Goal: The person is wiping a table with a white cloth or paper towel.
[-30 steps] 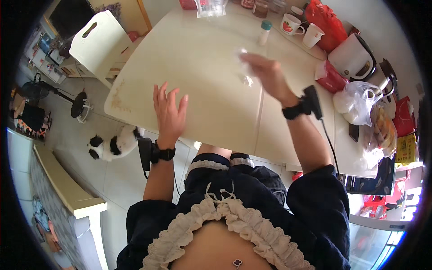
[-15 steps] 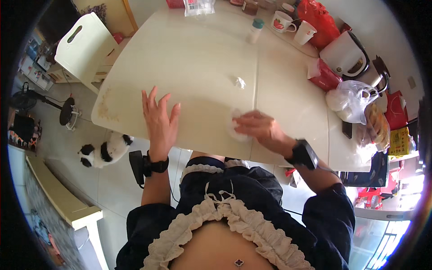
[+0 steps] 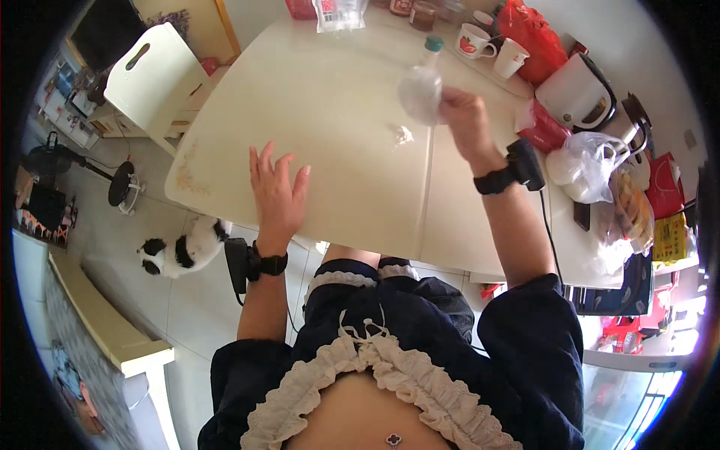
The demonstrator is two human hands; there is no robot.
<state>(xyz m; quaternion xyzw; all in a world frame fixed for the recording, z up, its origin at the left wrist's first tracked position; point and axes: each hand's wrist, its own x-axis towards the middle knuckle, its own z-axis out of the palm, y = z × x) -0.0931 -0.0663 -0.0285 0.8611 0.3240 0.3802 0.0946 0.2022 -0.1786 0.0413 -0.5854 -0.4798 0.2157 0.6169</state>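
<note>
My right hand [image 3: 466, 124] is closed on the edge of a thin, whitish wipe [image 3: 421, 96]. Motion blurs the wipe, and it hangs just above the table [image 3: 330, 127], in front of a small bottle with a green cap [image 3: 433, 45]. A crumpled scrap of white tissue [image 3: 403, 136] lies on the tabletop, nearer to me than the wipe. Over the near left part of the table, my left hand [image 3: 277, 196] has its fingers spread and holds nothing. Brownish stains [image 3: 193, 174] mark the table's left corner.
Along the right stand a white kettle [image 3: 576, 91], a red tissue pack [image 3: 543, 129], plastic bags [image 3: 589, 161] and a phone [image 3: 582, 216]. Cups [image 3: 475, 40] and jars line the far side. A black-and-white dog [image 3: 184, 246] lies on the floor by a cream chair [image 3: 154, 79].
My right hand has moved from the near table edge away from me, carrying the wipe up to the green-capped bottle. My left hand stays open in about the same place.
</note>
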